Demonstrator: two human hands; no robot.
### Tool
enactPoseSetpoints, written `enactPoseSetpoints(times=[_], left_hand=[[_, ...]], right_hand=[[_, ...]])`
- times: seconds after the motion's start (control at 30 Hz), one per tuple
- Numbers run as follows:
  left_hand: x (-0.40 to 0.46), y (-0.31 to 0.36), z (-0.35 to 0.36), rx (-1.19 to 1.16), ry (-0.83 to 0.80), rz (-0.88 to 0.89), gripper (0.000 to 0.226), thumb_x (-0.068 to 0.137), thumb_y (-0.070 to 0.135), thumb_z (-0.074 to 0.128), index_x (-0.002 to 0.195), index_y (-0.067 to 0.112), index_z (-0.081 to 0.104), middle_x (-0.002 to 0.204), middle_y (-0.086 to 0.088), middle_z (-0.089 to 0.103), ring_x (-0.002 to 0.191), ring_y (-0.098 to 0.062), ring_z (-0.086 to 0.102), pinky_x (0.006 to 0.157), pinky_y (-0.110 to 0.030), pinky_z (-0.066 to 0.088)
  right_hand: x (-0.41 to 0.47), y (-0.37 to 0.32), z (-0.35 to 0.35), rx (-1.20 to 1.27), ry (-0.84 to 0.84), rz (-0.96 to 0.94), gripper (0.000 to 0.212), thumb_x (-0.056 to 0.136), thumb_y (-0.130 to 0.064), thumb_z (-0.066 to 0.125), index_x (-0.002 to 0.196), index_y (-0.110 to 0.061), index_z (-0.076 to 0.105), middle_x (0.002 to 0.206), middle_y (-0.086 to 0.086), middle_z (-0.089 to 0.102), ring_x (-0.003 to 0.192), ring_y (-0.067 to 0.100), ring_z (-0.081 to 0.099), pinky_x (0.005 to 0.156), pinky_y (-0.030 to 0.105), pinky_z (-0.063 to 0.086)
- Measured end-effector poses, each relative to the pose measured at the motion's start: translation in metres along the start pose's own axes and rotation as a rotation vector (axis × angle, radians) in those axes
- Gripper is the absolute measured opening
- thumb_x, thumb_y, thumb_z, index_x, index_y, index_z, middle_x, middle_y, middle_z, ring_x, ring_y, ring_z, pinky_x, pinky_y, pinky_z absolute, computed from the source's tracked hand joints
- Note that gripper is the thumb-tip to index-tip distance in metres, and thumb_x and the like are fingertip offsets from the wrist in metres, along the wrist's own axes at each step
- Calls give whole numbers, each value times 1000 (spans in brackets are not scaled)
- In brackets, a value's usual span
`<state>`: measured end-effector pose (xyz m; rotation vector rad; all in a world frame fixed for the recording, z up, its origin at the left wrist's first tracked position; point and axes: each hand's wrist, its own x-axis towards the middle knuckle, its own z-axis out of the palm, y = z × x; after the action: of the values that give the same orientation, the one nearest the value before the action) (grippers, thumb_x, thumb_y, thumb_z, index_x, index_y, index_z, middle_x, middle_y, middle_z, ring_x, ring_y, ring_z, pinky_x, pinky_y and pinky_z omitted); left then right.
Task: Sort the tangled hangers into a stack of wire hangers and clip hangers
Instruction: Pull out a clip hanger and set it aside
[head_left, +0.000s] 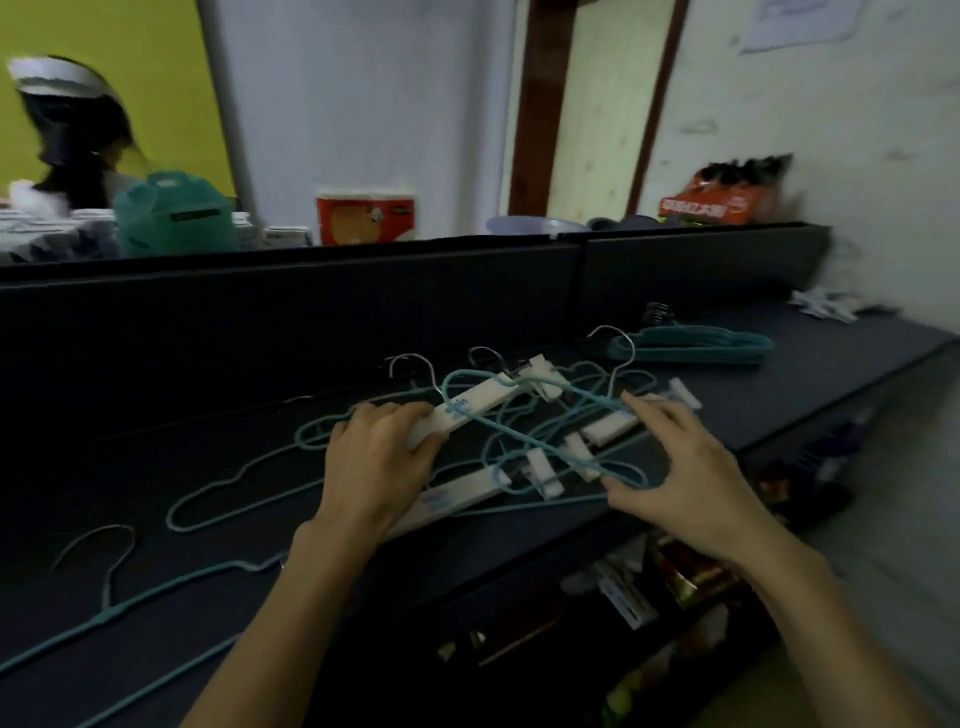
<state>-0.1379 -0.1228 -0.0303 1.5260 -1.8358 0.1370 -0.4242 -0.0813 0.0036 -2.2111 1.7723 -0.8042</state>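
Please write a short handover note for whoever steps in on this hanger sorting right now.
Left hand grips the bar of a white clip hanger in the tangle.
Right hand pinches a teal wire hanger looped through that pile.
Done: a stack of teal wire hangers lies at the far right of the dark table.
Left: free the remaining clip hangers, start their stack, and collect the loose wire hangers on the left.
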Motion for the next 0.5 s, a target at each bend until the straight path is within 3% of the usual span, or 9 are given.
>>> enactPoseSetpoints(times=[0.13,0.5], left_hand=[[2,46,21,-18,-46,92,37,85,39,62,118,22,63,107,-4,68,100,-29,56,76,-40,43],[9,199,111,-86,-122,221,35,85,44,60,114,25,65,103,-1,69,96,-29,59,70,-38,44]], right_hand=[[-36,32,-27,-28,80,94,84,74,-48,69,145,-36,24,124,-17,30,94,7,43,81,25,36],[-91,166,-105,-65,205,119,83,69,-50,72,142,-32,35,122,-21,30,110,3,41,89,24,37]])
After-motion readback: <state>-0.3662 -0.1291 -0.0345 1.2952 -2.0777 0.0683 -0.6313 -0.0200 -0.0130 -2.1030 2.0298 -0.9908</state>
